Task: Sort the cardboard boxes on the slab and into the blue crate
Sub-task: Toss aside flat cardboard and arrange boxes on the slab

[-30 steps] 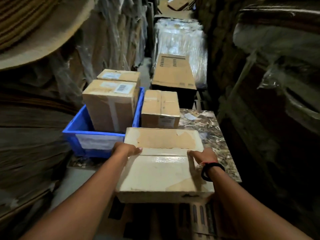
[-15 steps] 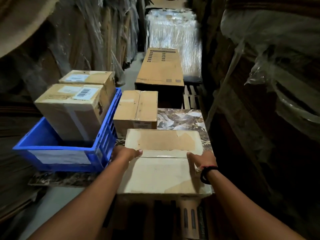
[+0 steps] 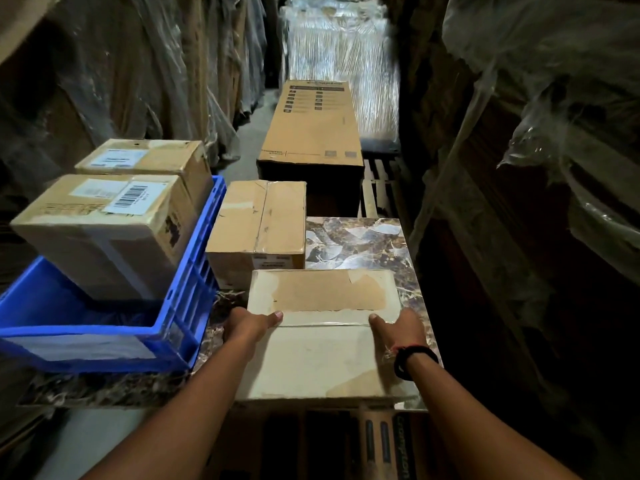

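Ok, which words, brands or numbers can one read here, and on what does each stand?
"crompton": sideways on the dark carton below the slab.
"Crompton": faint, on the long brown carton at the far end.
Barcode label on the near box in the blue crate: digits too small.
Far crate box and middle box: labels blurred.
Flat box: no text seen.

Two boxes [image 3: 104, 237] in blue crate [image 3: 197, 268], two on slab [image 3: 363, 244].
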